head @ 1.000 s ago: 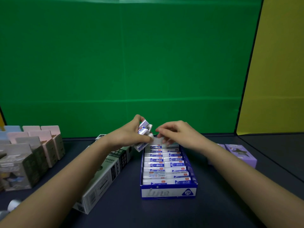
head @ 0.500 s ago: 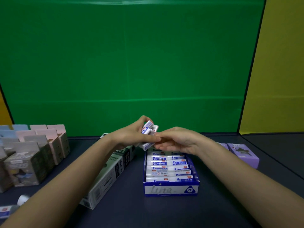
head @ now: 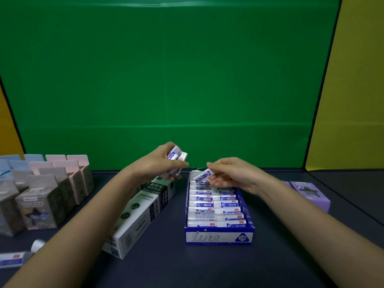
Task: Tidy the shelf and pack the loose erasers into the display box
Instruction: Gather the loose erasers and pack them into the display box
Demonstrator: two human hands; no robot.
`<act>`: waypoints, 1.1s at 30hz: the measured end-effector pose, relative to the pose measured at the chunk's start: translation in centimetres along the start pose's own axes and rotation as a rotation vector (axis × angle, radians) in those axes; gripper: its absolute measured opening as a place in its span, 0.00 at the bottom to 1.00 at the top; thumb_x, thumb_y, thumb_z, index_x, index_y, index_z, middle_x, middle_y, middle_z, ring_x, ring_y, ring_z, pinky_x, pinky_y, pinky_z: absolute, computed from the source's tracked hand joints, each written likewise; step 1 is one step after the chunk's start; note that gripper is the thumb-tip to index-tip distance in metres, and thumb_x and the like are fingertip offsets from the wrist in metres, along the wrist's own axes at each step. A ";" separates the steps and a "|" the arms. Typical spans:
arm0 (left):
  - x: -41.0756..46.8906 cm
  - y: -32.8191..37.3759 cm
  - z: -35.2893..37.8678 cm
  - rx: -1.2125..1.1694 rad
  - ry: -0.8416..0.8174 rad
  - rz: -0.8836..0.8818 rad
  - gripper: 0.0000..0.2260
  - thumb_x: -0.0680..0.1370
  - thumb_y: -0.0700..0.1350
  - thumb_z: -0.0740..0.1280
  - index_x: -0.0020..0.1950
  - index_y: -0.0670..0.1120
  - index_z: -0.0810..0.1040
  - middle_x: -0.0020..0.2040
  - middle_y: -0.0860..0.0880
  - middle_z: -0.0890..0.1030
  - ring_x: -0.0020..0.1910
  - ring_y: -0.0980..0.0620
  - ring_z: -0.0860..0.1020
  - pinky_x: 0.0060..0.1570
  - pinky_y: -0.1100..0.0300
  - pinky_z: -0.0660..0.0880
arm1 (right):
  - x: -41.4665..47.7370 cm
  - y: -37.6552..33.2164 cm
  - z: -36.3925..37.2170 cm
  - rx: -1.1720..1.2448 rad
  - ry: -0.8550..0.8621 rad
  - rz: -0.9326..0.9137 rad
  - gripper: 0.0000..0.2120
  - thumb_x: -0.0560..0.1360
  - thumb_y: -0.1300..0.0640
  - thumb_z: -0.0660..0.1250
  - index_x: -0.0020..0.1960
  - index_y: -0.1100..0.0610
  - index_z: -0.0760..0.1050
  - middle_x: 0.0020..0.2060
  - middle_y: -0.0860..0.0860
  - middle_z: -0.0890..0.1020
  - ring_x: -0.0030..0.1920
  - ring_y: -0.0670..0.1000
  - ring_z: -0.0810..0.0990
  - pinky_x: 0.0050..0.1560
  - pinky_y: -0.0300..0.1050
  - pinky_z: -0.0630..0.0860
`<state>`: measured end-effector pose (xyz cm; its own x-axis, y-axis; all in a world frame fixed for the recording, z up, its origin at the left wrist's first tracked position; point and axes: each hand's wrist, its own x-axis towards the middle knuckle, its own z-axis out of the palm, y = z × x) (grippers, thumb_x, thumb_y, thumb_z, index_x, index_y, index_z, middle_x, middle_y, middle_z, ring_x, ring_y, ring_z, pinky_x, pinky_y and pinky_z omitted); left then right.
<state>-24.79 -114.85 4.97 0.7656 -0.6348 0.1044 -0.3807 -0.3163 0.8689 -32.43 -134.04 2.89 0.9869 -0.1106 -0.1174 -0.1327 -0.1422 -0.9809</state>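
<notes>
Blue display box (head: 218, 238): sitting on the dark surface (head: 207, 267) in front of us, rows of wrapped erasers filling most of it, far end looking less full.
Left hand (head: 160, 163): we are clutching a small bunch of erasers (head: 176, 157), fingers curled round them, hovering just left of the box's far end.
Right hand (head: 230, 173): we are pinching a single eraser (head: 204, 175) between thumb and fingertips, tilted, above the box's far left corner.
Hands: near each other, not touching.
White-green carton (head: 141, 213): lying along the surface under our left forearm, just beside the box.
Pink and grey cartons (head: 60, 183): standing in rows far left.
Purple box (head: 307, 192): lying right, behind our right forearm.
</notes>
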 end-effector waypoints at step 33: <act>0.4 -0.9 0.1 0.117 -0.030 0.008 0.15 0.74 0.41 0.69 0.55 0.39 0.67 0.36 0.42 0.76 0.28 0.51 0.75 0.27 0.61 0.73 | 3.2 1.8 1.0 -1.056 0.189 -0.439 0.06 0.72 0.52 0.69 0.48 0.53 0.77 0.42 0.47 0.79 0.43 0.47 0.75 0.44 0.43 0.71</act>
<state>-24.19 -114.88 4.23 0.7469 -0.6581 0.0951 -0.4462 -0.3901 0.8054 -29.41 -133.61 0.63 0.9493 0.0194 0.3138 0.1196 -0.9453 -0.3035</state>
